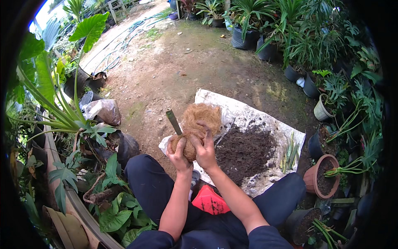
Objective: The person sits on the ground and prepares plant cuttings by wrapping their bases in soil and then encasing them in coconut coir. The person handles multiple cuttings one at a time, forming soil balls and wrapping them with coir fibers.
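Note:
Both hands are wrapped round a ball of brown coconut fibre (190,152), held above the near left part of a white woven sheet (215,97). My left hand (180,157) grips its left side and my right hand (205,150) its right side, fingers curled over the top. From the upper left of the ball a green leaf cutting (173,122) sticks up at a tilt; its lower end is hidden. Just beyond the hands lies a loose heap of coconut fibre (204,115). Dark soil (246,152) is spread on the sheet to the right.
Several leaf cuttings (290,154) lie at the sheet's right edge. A red plastic object (209,201) sits between my legs. Potted plants line both sides, including a terracotta pot (311,181) at right. A plastic bag (102,111) stands at left, and a hose (120,45) lies far off.

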Demonstrator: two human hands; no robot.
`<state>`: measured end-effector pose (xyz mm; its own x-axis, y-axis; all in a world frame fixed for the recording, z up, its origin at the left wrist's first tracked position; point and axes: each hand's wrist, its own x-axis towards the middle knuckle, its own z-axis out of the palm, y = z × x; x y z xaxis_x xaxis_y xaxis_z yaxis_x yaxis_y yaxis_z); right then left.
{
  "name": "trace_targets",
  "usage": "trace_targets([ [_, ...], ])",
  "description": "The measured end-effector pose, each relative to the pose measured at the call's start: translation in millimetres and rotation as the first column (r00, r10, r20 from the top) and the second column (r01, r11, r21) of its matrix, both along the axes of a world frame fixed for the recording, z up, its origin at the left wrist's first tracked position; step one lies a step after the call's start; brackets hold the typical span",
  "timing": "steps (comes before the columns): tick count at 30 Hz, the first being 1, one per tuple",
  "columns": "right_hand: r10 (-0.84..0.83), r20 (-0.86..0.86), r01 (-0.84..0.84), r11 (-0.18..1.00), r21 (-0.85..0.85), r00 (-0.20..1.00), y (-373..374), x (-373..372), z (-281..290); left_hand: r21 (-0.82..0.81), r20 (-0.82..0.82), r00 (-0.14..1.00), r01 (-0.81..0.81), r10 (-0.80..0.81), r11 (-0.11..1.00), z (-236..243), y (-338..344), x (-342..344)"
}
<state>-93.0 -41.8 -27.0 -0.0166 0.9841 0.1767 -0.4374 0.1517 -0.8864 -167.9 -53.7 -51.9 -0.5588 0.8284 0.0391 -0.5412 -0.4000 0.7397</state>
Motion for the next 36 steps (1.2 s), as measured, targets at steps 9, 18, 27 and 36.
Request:
trace_targets([
  [9,-0.271,0.566,-0.017,0.892,0.452,0.779,10.5,13.4,-7.4,-0.048,-0.011,0.996,-0.086,0.085,0.995,-1.9,2.9,1.0],
  [18,-0.256,0.344,0.134,0.931,0.34,0.903,7.1,6.9,-17.8,-0.006,-0.04,0.994,0.097,-0.097,0.995,5.4,-1.1,4.4],
  [27,-0.16,-0.176,0.13,0.976,-0.174,0.971,26.9,21.1,-31.4,-0.16,-0.953,0.29,-0.257,-0.082,0.953,27.0,-1.6,0.5],
  [36,-0.175,-0.085,0.161,0.976,-0.148,0.981,19.8,16.6,-36.1,0.178,-0.96,0.176,-0.213,0.217,0.961,15.7,1.0,25.7],
])
